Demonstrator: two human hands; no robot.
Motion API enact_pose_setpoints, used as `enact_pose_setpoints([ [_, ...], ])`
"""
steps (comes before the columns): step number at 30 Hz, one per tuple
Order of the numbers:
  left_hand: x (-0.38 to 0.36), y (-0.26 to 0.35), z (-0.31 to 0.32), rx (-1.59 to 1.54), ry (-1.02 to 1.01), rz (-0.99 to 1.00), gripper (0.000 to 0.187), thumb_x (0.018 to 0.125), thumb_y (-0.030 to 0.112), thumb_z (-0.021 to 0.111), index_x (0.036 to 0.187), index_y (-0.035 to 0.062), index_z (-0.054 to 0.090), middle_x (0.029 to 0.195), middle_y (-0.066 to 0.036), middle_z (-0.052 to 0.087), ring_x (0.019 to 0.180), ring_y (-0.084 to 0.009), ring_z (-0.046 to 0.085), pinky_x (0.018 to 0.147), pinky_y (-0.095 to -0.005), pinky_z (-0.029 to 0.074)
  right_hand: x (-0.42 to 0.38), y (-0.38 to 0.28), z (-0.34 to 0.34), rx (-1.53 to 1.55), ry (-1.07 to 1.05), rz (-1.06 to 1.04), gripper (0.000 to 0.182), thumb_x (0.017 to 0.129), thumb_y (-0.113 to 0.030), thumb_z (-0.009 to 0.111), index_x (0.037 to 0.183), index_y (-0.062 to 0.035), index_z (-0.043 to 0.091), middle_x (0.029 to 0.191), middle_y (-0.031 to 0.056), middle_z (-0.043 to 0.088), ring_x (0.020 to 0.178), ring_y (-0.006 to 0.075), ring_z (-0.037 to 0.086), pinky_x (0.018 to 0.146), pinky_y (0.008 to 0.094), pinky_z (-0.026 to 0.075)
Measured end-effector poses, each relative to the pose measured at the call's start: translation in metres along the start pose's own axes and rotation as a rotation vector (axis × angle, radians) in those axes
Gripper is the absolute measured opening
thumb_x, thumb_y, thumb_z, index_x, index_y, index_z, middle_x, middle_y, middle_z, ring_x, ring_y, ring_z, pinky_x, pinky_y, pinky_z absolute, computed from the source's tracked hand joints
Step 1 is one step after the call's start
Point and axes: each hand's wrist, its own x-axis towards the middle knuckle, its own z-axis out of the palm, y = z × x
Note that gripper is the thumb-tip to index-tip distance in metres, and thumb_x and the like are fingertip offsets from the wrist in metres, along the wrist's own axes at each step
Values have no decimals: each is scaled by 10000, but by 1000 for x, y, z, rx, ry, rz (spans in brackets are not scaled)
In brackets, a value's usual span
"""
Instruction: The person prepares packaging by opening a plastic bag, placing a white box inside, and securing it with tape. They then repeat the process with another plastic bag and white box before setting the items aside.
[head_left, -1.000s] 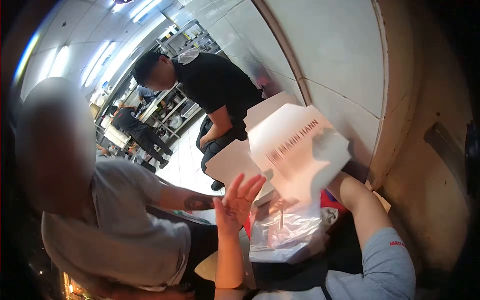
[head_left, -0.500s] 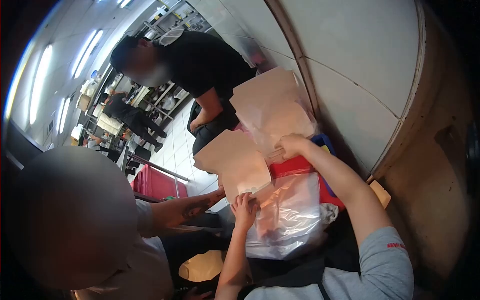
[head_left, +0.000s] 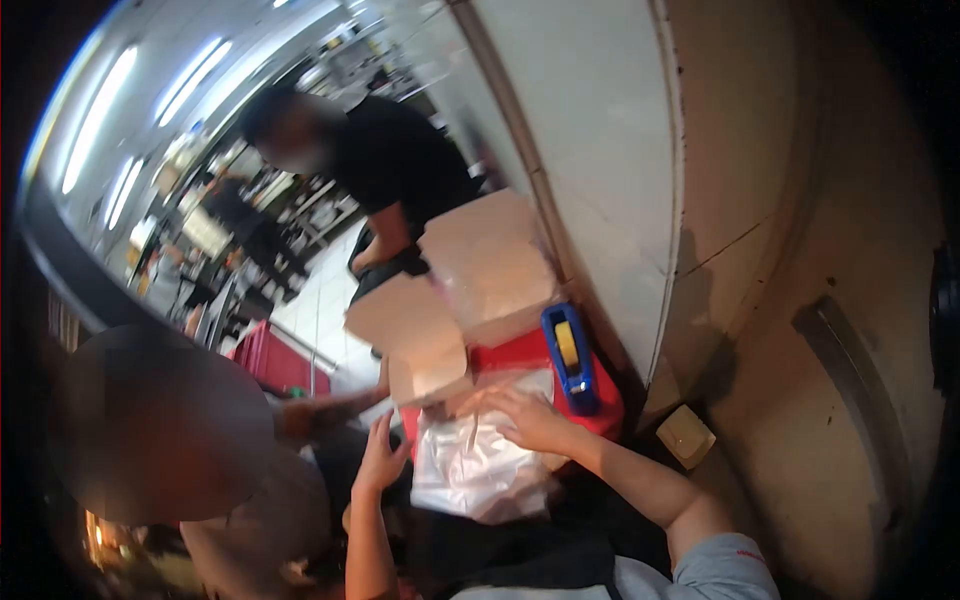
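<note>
Right hand (head_left: 530, 418) lies flat, fingers spread, on top of the clear plastic bag (head_left: 475, 465) — pressing, not gripping. Left hand (head_left: 380, 460) is open at the bag's left edge, touching it. Bag sits near, on the red crate (head_left: 520, 355); cardboard boxes (head_left: 450, 290) beyond stand open — packing looks barely begun. Blue tape dispenser (head_left: 570, 355) lies unused to the right.

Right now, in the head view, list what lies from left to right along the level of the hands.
Person in a grey top → left hand → clear plastic bag → right hand → blue tape dispenser → small beige box by the wall.
</note>
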Motion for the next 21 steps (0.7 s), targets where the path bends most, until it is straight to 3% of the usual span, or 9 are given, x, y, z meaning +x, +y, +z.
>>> enact_pose_setpoints([
  [3, -29, 23, 0, -361, -65, -114, 567, 813, 149, 646, 1291, -29, 399, 1239, -224, 486, 1129, -332, 512, 948, -379, 412, -43, -35, 23, 275, -682, 81, 381, 820, -161, 561, 1185, -54, 538, 851, 133, 649, 815, 303, 624, 735, 366, 480],
  [7, -79, 50, 16, -248, -249, -185, 465, 837, 122, 622, 1258, 2, 466, 1208, -185, 540, 1111, -289, 530, 928, -350, 430, -90, -79, 38, 305, -963, -90, 366, 831, -153, 593, 1171, -33, 532, 856, 128, 639, 793, 274, 615, 705, 368, 471],
  [11, -98, 51, 62, -161, -350, -37, 417, 834, 168, 597, 1215, 15, 519, 1231, -210, 513, 1179, -334, 458, 1025, -383, 332, -105, -47, 9, 243, -706, -67, 343, 817, -144, 611, 1126, -1, 560, 1003, 160, 644, 922, 231, 626, 793, 330, 483],
  [12, -91, 48, 77, -213, -365, 69, 412, 821, 163, 598, 1197, 10, 533, 1210, -204, 525, 1147, -329, 480, 1008, -381, 348, -96, -54, -15, 214, -746, 168, 349, 806, -158, 612, 1115, -2, 570, 994, 162, 647, 918, 247, 630, 806, 339, 483],
  [13, -85, 52, 89, -195, -317, 138, 414, 806, 161, 603, 1184, 3, 543, 1175, -203, 543, 1109, -331, 499, 967, -382, 381, -103, -7, 2, 153, -575, 107, 333, 796, -180, 619, 1077, -3, 593, 929, 153, 661, 881, 250, 641, 795, 338, 489],
  [14, -81, 70, 90, -212, -288, 162, 381, 793, 189, 605, 1130, 11, 589, 1151, -194, 557, 1049, -337, 533, 923, -388, 409, -98, -31, -23, -136, -445, 51, 284, 809, -140, 602, 1054, 3, 608, 862, 127, 679, 803, 237, 655, 744, 341, 506],
  [15, -79, 99, 78, -175, -397, 128, 360, 797, 194, 609, 1108, 13, 597, 1147, -187, 562, 1028, -337, 545, 903, -393, 415, -94, -68, -43, -397, -445, 105, 251, 808, -93, 570, 1037, -6, 622, 866, 123, 683, 770, 246, 663, 709, 360, 517],
  [19, -68, 159, 98, 20, -521, 193, 252, 756, 235, 600, 915, 47, 657, 1046, -148, 580, 923, -310, 583, 837, -424, 436, -91, -56, -32, 228, -770, 572, 290, 739, -161, 592, 990, -27, 648, 872, 234, 624, 813, 351, 625, 729, 425, 507],
  [21, -62, 166, 123, 296, -357, 185, 241, 779, 242, 574, 938, 77, 649, 1007, -115, 570, 941, -281, 563, 824, -439, 419, -95, -33, -18, -158, -643, 358, 296, 771, -179, 561, 1025, -50, 640, 901, 228, 631, 836, 364, 621, 760, 454, 494],
])
